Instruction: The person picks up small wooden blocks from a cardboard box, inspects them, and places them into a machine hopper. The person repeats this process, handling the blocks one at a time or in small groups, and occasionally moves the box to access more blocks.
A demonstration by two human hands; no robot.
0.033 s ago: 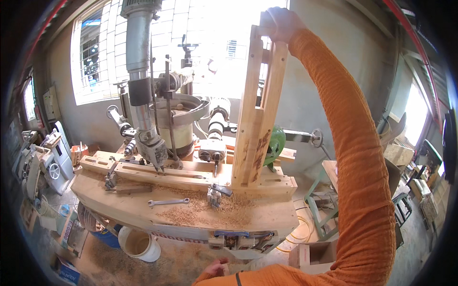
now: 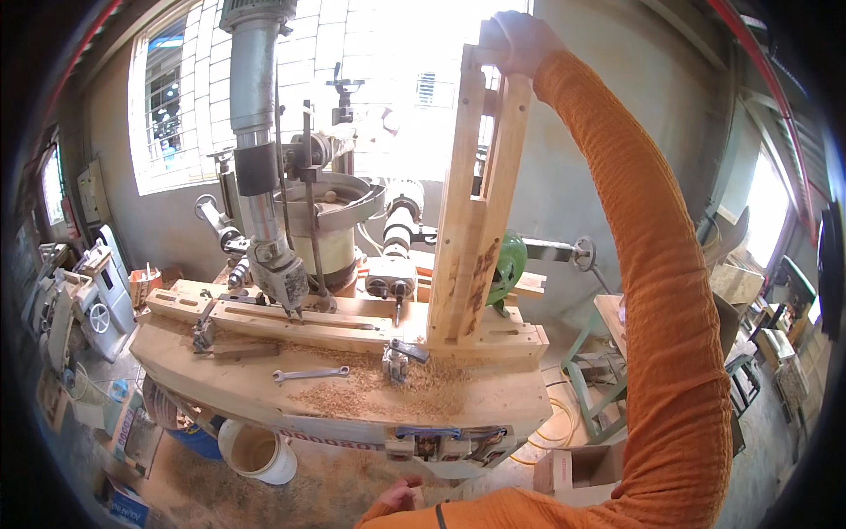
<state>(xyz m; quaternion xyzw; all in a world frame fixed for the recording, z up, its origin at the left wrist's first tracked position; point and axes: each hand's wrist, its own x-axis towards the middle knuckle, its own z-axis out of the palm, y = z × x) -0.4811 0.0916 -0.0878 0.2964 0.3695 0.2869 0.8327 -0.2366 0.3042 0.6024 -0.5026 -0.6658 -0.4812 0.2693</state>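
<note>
My right hand [image 2: 524,44] is closed around the top of a tall wooden lever [image 2: 480,203], built of two joined uprights, that stands on the machine bench. The orange-sleeved arm reaches up along the right side. Low at the bottom edge, my left hand [image 2: 401,495] shows small, its fingers curled; what they hold, if anything, is hard to see. Beside the lever's foot lies a slotted wooden rail [image 2: 300,328]. A grey drill head [image 2: 282,280] points down at it from the left, and a second, horizontal spindle [image 2: 399,242] sits behind. A metal clamp [image 2: 401,361] is fixed in front of the lever.
On the bench top [image 2: 502,392] lie wood shavings [image 2: 388,397] and an open-ended wrench [image 2: 310,375]. A green motor [image 2: 511,269] sits behind the lever. Below are a white bucket [image 2: 260,450] and a cardboard box [image 2: 577,472]. A green-legged table [image 2: 608,353] stands to the right.
</note>
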